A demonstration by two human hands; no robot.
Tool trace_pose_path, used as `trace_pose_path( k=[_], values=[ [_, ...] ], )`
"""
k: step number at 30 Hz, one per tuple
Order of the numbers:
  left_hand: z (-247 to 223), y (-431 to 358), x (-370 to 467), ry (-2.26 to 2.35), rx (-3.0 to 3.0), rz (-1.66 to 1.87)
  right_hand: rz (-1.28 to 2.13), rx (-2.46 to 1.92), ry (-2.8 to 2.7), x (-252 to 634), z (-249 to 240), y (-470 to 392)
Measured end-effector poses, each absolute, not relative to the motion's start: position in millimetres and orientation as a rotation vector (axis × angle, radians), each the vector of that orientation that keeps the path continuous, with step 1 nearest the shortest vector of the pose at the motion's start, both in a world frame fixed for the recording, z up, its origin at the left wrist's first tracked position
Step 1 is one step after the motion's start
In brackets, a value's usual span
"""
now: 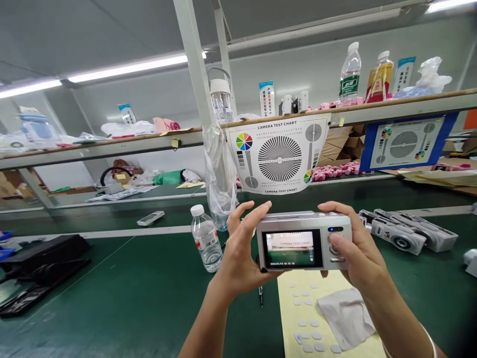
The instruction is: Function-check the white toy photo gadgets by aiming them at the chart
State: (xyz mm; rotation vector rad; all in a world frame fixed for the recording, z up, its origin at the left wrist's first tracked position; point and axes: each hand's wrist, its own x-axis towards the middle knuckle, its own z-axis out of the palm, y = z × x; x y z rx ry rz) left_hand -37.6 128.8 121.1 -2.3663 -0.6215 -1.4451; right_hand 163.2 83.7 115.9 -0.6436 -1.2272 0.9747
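A silver compact digital camera (291,248) is held up level above the table, with its lit screen facing me. The screen shows a small picture of a test chart and a green surface. My left hand (242,248) steadies the camera's left end, thumb below and fingers raised near the top edge. Around the right end my right hand (354,248) is wrapped, index finger on top by the shutter and thumb on the back buttons. Beyond the camera hangs a printed camera test chart (279,158). The camera's front and some fingertips are hidden.
Several silver cameras (406,231) lie to the right. A water bottle (206,239) stands left of my left hand. Below are a yellow sheet (288,313) with small white pieces, a grey cloth (346,315) and a pen (261,297). A black case (44,258) sits far left.
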Motion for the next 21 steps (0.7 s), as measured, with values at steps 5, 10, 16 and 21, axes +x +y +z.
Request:
trace_pose_path(
  k=[5, 10, 16, 21],
  values=[
    [122.8, 133.1, -35.8, -0.531, -2.355, -1.462, 0.968, -0.648, -1.211, 164.6, 116.9, 84.0],
    [122.8, 132.4, -34.1, -0.532, -2.366, -1.469, 0.965, -0.642, -1.221, 166.9, 117.0, 82.7],
    [119.2, 132.2, -32.9, -0.549, -2.371, -1.498, 0.963, -0.652, -1.22, 167.8, 115.7, 83.5],
    [118.7, 133.8, -33.4, -0.556, -2.367, -1.504, 0.969, -0.651, -1.211, 167.2, 116.6, 84.9]
  ],
)
